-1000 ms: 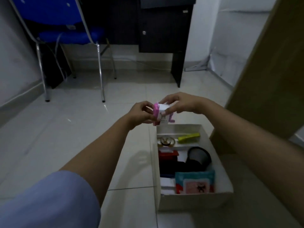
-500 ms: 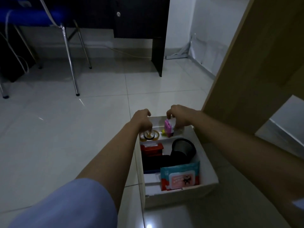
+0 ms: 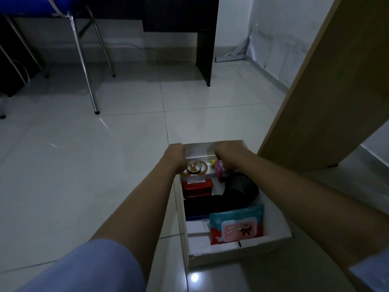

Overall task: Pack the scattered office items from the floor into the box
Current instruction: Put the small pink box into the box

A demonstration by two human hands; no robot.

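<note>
The right hand (image 3: 229,158) curls its grip over the small pink-and-white plastic item (image 3: 219,169) standing upright at the white cardboard box's (image 3: 280,226) far end, directly beneath, nearer than the closed left hand (image 3: 175,159).

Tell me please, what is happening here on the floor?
A person is packing office items into a white box on the tiled floor. Both hands are at its far end: the right hand is beside a small pink item inside, and the left hand is next to the tape rolls. A red box, a black cup and a wipes pack are already inside.
</note>
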